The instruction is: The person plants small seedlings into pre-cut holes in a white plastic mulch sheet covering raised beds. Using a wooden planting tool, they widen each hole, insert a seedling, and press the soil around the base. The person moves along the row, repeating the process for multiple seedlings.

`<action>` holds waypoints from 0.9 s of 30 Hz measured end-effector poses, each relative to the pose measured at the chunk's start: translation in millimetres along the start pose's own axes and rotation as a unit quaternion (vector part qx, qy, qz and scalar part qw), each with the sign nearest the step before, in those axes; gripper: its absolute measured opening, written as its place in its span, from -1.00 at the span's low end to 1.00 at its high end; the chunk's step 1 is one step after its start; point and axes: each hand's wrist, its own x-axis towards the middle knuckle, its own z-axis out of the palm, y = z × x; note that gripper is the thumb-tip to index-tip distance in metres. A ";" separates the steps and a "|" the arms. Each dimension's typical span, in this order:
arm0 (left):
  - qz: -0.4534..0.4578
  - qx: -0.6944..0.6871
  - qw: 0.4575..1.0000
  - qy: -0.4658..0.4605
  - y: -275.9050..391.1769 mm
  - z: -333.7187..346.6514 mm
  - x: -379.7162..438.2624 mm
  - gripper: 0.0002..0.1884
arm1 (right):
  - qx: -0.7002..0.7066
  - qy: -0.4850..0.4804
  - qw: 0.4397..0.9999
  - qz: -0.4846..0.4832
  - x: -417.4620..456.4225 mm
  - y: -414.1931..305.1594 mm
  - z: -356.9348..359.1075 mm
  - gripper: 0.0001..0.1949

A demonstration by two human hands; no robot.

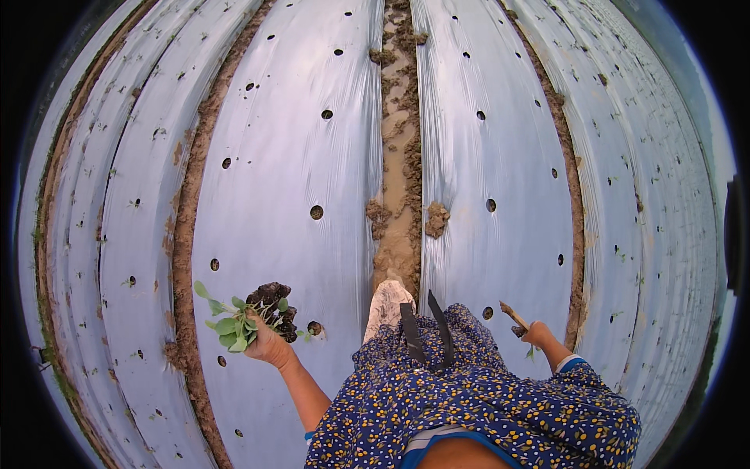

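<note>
A bunch of green seedlings (233, 328) is gripped in my left hand (268, 345), held over the mulch film bed on the left. Dark soil plugs (270, 293) cling to their roots on the far side of the fingers. Just right of that bunch, a hole (315, 328) in the film has small green leaves beside it. My right hand (539, 336) is closed around a short wooden stick (513, 315) above the right bed. A small dark lump and a green leaf (531, 353) show by those fingers, probably another seedling. Near the stick's tip is a planting hole (487, 313).
Silvery plastic mulch film (281, 176) covers long beds with rows of round holes. Between the two nearest beds runs a muddy, wet furrow (397, 176), where my muddy foot (388, 302) stands. Soil clods (437, 219) lie along its edges. Small plants (136, 203) grow in outer beds.
</note>
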 end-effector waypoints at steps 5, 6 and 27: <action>0.014 -0.041 0.999 -0.014 -15.4 9.7 3.9 -0.74 | 0.030 0.020 0.999 0.004 16.9 -12.5 -29.1 -0.65; 0.006 -0.048 0.999 -0.020 -13.4 20.9 9.0 -0.73 | 0.035 0.038 0.999 0.007 17.0 -18.1 -38.6 -0.65; -0.027 -0.047 0.998 -0.044 6.1 158.6 42.0 -0.72 | 0.014 0.031 0.999 0.038 60.6 -60.7 -129.0 -0.65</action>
